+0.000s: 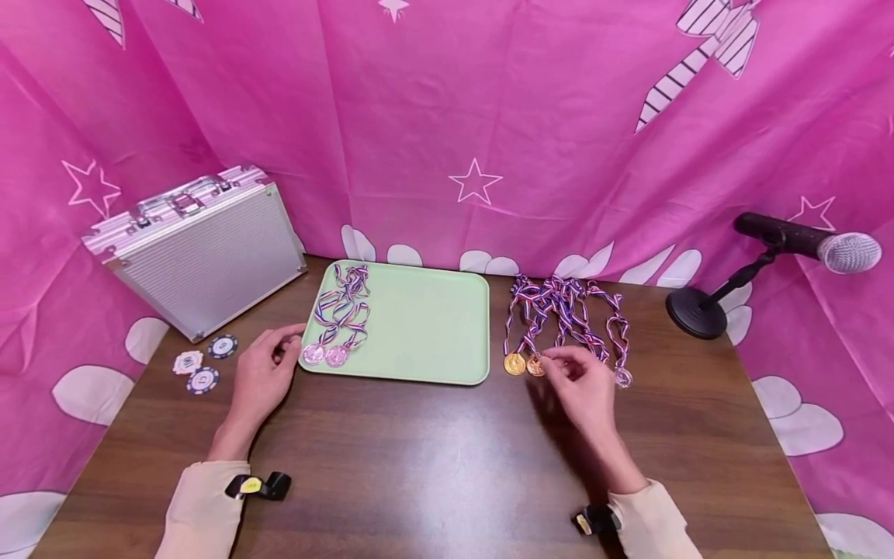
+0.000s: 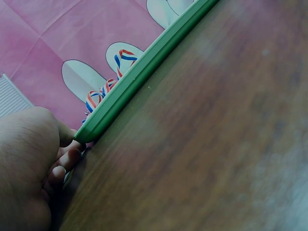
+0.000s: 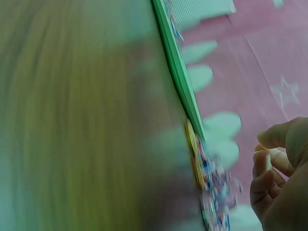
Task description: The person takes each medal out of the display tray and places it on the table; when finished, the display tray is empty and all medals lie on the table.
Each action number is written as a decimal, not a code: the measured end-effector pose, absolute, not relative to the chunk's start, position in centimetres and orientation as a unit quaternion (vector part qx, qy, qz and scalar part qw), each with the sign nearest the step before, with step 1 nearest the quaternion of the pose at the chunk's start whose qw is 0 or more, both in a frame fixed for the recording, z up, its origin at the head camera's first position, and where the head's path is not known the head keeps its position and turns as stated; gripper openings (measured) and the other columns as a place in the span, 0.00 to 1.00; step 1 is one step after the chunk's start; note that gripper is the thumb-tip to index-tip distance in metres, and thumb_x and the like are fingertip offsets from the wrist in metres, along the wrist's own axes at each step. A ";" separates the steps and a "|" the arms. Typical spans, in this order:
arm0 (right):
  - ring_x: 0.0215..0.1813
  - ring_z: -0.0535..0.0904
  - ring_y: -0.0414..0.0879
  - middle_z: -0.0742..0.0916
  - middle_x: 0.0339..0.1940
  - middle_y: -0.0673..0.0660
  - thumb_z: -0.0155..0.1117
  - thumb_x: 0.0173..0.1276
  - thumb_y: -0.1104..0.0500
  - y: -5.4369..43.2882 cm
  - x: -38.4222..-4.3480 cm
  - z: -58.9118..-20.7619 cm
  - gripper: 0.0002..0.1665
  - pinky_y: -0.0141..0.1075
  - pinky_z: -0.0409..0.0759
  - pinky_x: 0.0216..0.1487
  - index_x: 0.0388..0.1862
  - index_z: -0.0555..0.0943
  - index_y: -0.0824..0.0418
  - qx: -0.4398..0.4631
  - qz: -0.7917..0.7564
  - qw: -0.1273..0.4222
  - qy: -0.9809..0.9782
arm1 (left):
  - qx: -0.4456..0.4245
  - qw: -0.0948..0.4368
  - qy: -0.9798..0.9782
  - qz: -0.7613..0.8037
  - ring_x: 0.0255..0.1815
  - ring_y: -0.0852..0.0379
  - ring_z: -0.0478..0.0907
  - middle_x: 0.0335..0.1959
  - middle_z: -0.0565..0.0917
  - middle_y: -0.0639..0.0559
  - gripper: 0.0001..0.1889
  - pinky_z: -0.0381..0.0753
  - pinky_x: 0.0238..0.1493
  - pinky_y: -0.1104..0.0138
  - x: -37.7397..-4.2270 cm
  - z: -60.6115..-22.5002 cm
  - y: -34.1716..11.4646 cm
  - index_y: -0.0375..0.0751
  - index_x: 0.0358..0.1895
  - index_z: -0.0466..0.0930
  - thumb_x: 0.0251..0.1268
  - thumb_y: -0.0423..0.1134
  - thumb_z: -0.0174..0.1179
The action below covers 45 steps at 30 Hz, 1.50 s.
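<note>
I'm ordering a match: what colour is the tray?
Pale green tray, clearest in the head view.

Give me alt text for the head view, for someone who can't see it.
A person's left hand touches the left rim of a green tray bearing two ribboned medals; the right hand hovers, empty, by more medals on a wooden table. A silver case and three chips sit left, a microphone right, before a pink curtain.
</note>
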State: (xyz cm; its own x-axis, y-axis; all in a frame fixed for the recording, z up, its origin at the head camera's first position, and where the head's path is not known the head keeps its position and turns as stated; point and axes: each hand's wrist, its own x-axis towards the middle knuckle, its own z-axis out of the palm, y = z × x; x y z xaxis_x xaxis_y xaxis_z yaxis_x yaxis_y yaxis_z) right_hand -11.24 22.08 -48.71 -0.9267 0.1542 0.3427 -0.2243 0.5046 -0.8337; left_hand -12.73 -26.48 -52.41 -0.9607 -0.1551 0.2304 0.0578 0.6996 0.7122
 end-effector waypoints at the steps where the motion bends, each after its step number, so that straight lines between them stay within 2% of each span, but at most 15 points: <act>1: 0.29 0.80 0.32 0.91 0.29 0.60 0.79 0.67 0.71 21.3 -11.3 -48.8 0.05 0.22 0.77 0.33 0.41 0.93 0.67 0.033 0.503 0.184 -0.844 | 0.027 0.137 -0.912 -0.386 0.43 0.50 0.74 0.46 0.82 0.41 0.18 0.67 0.43 0.67 -12.7 -52.4 -26.5 0.37 0.69 0.86 0.88 0.40 0.56; 6: 0.27 0.81 0.36 0.90 0.27 0.56 0.81 0.66 0.71 17.8 -11.3 -49.1 0.07 0.25 0.77 0.32 0.41 0.93 0.64 0.071 0.522 0.149 -0.837 | 0.029 0.135 -0.913 -0.385 0.44 0.49 0.74 0.46 0.83 0.41 0.18 0.68 0.43 0.66 -12.6 -52.3 -26.7 0.37 0.69 0.86 0.88 0.40 0.56; 12: 0.18 0.84 0.49 0.91 0.27 0.55 0.80 0.68 0.70 14.0 -11.3 -48.8 0.06 0.29 0.81 0.26 0.42 0.93 0.64 0.108 0.548 0.105 -0.823 | 0.028 0.141 -0.912 -0.384 0.43 0.49 0.74 0.46 0.83 0.41 0.17 0.67 0.43 0.67 -12.7 -52.4 -26.7 0.37 0.68 0.87 0.88 0.38 0.57; 19: 0.29 0.79 0.35 0.89 0.28 0.52 0.82 0.66 0.66 10.2 -12.2 -48.3 0.04 0.29 0.79 0.34 0.39 0.94 0.62 0.135 0.524 0.106 -0.834 | 0.025 0.141 -0.909 -0.391 0.44 0.49 0.74 0.47 0.84 0.41 0.17 0.68 0.44 0.67 -12.8 -52.4 -26.5 0.37 0.68 0.86 0.88 0.38 0.57; 24: 0.29 0.79 0.34 0.89 0.27 0.52 0.83 0.66 0.63 7.5 -12.7 -47.7 0.04 0.28 0.77 0.34 0.39 0.95 0.60 0.128 0.521 0.093 -0.839 | 0.023 0.146 -0.909 -0.389 0.43 0.50 0.74 0.46 0.83 0.41 0.17 0.68 0.43 0.68 -12.7 -52.3 -26.4 0.36 0.67 0.87 0.87 0.38 0.57; 31: 0.26 0.77 0.30 0.89 0.25 0.48 0.83 0.68 0.60 3.2 -12.6 -48.3 0.03 0.28 0.77 0.32 0.38 0.95 0.58 0.133 0.505 0.042 -0.852 | 0.020 0.150 -0.911 -0.385 0.43 0.50 0.74 0.45 0.83 0.41 0.17 0.67 0.42 0.68 -12.8 -52.4 -26.3 0.36 0.67 0.87 0.87 0.38 0.58; 34: 0.27 0.78 0.31 0.90 0.26 0.46 0.83 0.67 0.58 1.7 -12.6 -49.2 0.03 0.29 0.77 0.33 0.37 0.95 0.56 0.147 0.484 0.051 -0.861 | 0.021 0.148 -0.912 -0.383 0.43 0.50 0.74 0.45 0.83 0.41 0.17 0.67 0.42 0.68 -12.8 -52.6 -26.2 0.37 0.67 0.87 0.87 0.38 0.58; 41: 0.29 0.77 0.30 0.83 0.24 0.40 0.83 0.67 0.54 -1.4 -13.2 -51.6 0.04 0.29 0.76 0.34 0.33 0.95 0.51 0.149 0.448 0.138 -0.871 | 0.021 0.139 -0.911 -0.387 0.43 0.49 0.74 0.46 0.83 0.41 0.17 0.67 0.43 0.67 -12.9 -52.6 -26.2 0.37 0.68 0.87 0.88 0.39 0.57; 45: 0.28 0.75 0.31 0.81 0.22 0.40 0.85 0.65 0.50 -2.9 -13.3 -50.6 0.07 0.29 0.74 0.34 0.32 0.94 0.50 0.109 0.426 0.123 -0.890 | 0.022 0.142 -0.912 -0.385 0.43 0.50 0.73 0.46 0.83 0.41 0.17 0.67 0.42 0.67 -12.8 -52.6 -26.4 0.38 0.68 0.87 0.88 0.39 0.57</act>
